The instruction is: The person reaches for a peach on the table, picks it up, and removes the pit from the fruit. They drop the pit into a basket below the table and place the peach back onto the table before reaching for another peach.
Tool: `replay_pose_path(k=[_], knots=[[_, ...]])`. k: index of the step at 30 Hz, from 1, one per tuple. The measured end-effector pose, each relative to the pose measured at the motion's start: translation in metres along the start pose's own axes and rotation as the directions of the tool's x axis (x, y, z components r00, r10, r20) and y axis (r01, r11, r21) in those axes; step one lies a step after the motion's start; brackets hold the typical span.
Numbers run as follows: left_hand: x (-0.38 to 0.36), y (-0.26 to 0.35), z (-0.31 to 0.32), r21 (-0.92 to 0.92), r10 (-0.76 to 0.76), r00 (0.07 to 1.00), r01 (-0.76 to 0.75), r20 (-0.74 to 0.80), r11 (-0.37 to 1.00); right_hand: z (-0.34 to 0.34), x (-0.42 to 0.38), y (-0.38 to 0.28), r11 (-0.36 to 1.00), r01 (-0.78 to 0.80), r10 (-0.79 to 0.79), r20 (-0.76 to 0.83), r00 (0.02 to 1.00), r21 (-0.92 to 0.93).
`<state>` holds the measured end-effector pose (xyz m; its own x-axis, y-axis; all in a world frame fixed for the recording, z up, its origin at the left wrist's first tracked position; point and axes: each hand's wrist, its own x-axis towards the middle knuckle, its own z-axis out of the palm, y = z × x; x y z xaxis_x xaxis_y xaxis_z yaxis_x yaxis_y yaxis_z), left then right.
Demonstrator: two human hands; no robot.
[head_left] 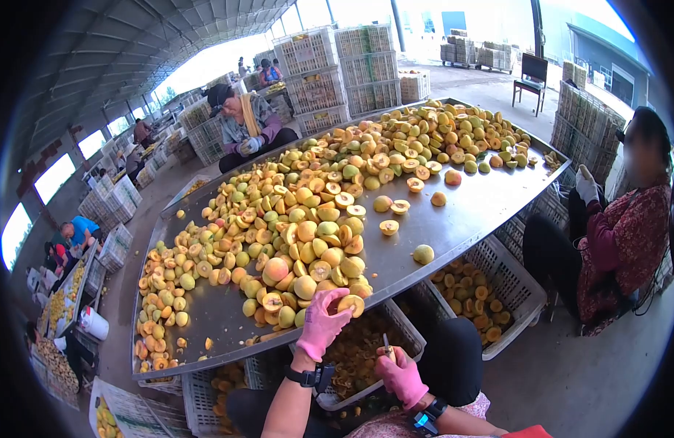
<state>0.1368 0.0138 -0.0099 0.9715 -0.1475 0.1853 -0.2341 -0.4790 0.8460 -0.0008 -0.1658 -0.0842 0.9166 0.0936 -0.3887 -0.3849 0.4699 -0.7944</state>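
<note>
My left hand, in a pink glove, pinches a halved peach at the near edge of the metal table. Its cut face is turned towards me. Lower and to the right, my right hand, also gloved in pink, is closed around a small knife with its blade pointing up. A large heap of whole and halved yellow peaches spreads over the table just beyond my left hand. Beneath my hands, a crate holds brownish fruit pieces or pits, too small to tell.
The metal table has a raised rim. A white crate of peach halves stands under its right side. One person sits at the right, another across the table. Stacked crates stand behind.
</note>
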Motion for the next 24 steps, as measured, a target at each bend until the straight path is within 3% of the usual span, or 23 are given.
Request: replay_pose_path(k=[1, 2, 4, 5, 6, 7, 9, 10, 11, 12, 14, 15, 16, 18, 21, 24], knots=[[-0.006, 0.005, 0.003, -0.189, -0.155, 0.987, 0.159, 0.038, 0.969, 0.006, -0.005, -0.012, 0.998, 0.059, -0.06, -0.04, 0.997, -0.032], [-0.016, 0.003, 0.008, -0.194, -0.171, 0.984, 0.177, 0.047, 0.965, 0.01, -0.01, -0.023, 0.992, 0.109, -0.114, -0.079, 0.99, -0.068], [-0.043, -0.006, 0.02, -0.278, -0.051, 0.995, 0.072, 0.081, 0.958, 0.016, -0.01, -0.036, 0.982, 0.186, -0.187, -0.068, 0.98, -0.023], [-0.061, 0.01, 0.024, -0.517, -0.167, 0.971, 0.233, 0.173, 0.823, 0.014, -0.009, -0.041, 0.992, 0.108, -0.111, -0.057, 0.992, -0.062], [-0.075, 0.022, 0.029, -0.552, -0.238, 0.945, 0.325, 0.225, 0.768, 0.011, -0.011, -0.04, 0.995, 0.026, -0.031, -0.05, 0.998, -0.099], [-0.085, 0.017, 0.042, -0.64, -0.239, 0.959, 0.279, 0.15, 0.716, 0.009, -0.003, -0.026, 0.981, 0.103, -0.115, -0.067, 0.991, -0.165], [-0.1, 0.001, 0.068, -0.779, -0.327, 0.945, 0.204, -0.002, 0.593, 0.005, 0.0, -0.013, 0.968, 0.041, -0.049, -0.028, 0.998, -0.246], [-0.108, -0.006, 0.074, -0.75, -0.408, 0.91, 0.22, -0.073, 0.624, 0.006, 0.0, -0.008, 0.944, 0.01, 0.0, 0.029, 1.0, -0.329], [-0.113, -0.015, 0.075, -0.832, -0.442, 0.897, 0.239, -0.008, 0.501, 0.008, -0.001, -0.004, 0.964, -0.015, 0.052, 0.132, 0.99, -0.265], [-0.115, -0.02, 0.074, -0.896, -0.467, 0.882, 0.252, 0.058, 0.366, 0.014, -0.001, 0.007, 0.944, 0.139, -0.092, 0.165, 0.982, -0.3], [-0.115, -0.019, 0.073, -0.966, -0.596, 0.768, 0.254, 0.234, -0.051, 0.008, -0.004, 0.013, 0.911, 0.055, -0.027, 0.072, 0.997, -0.409], [-0.115, -0.019, 0.07, -0.963, -0.613, 0.748, 0.255, 0.254, -0.089, 0.016, -0.015, -0.01, 0.896, 0.012, 0.01, 0.048, 0.999, -0.445], [-0.116, -0.021, 0.068, -0.96, -0.626, 0.73, 0.253, 0.274, -0.125, 0.011, -0.016, -0.009, 0.82, 0.09, -0.05, 0.086, 0.995, -0.566], [-0.117, -0.027, 0.071, -0.973, -0.63, 0.746, 0.22, 0.215, -0.071, 0.006, -0.01, 0.006, 0.505, 0.351, -0.259, 0.25, 0.933, -0.788], [-0.116, -0.02, 0.071, -0.953, -0.613, 0.785, 0.249, 0.094, 0.173, 0.012, -0.01, 0.011, 0.459, 0.264, -0.144, 0.222, 0.964, -0.848], [-0.118, -0.021, 0.072, -0.947, -0.615, 0.783, 0.259, 0.092, 0.189, 0.017, -0.007, 0.012, 0.445, 0.263, -0.128, 0.23, 0.965, -0.856]])
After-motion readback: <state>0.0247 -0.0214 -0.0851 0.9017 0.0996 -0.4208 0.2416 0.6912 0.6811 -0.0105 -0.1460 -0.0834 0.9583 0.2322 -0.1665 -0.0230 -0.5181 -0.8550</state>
